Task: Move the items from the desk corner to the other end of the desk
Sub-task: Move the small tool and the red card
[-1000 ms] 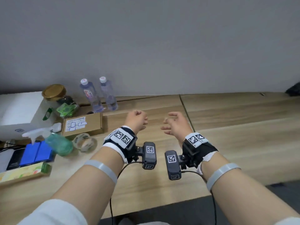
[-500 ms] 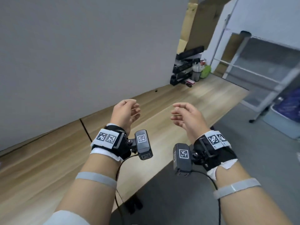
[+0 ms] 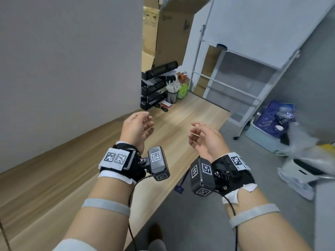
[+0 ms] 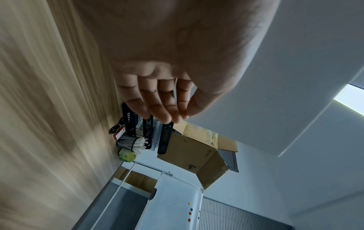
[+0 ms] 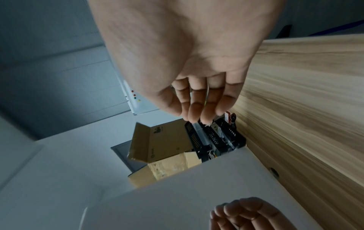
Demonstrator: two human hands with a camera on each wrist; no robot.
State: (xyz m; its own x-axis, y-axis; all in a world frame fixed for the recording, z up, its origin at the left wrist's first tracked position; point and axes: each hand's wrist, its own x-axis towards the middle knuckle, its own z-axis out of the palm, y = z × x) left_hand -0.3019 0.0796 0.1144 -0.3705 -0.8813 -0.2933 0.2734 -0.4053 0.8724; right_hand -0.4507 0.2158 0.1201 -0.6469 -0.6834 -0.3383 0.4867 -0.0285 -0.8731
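Both of my hands hang empty above the wooden desk (image 3: 183, 111), fingers loosely curled. My left hand (image 3: 143, 125) (image 4: 161, 102) is nearer the wall, my right hand (image 3: 199, 134) (image 5: 197, 102) over the desk's front edge. At the desk's far corner stands a black stacked tray rack (image 3: 155, 87) (image 4: 147, 132) (image 5: 212, 138). Beside it are a mesh pen cup (image 3: 171, 96) (image 4: 126, 142), a green object (image 3: 182, 90) (image 4: 128, 156), a small red box (image 3: 166, 104) (image 5: 227, 116) and a coiled black cable (image 3: 164, 109). Those things are well ahead of both hands.
A grey partition wall (image 3: 72, 60) runs along the desk's back. Cardboard boxes (image 3: 168, 33) stand behind the far corner. Right of the desk are a whiteboard on a wheeled frame (image 3: 262, 29), a blue crate (image 3: 268, 120) in a tub, bags and grey floor.
The view has swung right from the cluttered left end of the desk to the far right corner. Both hands stay raised and empty, their fingers a little looser.
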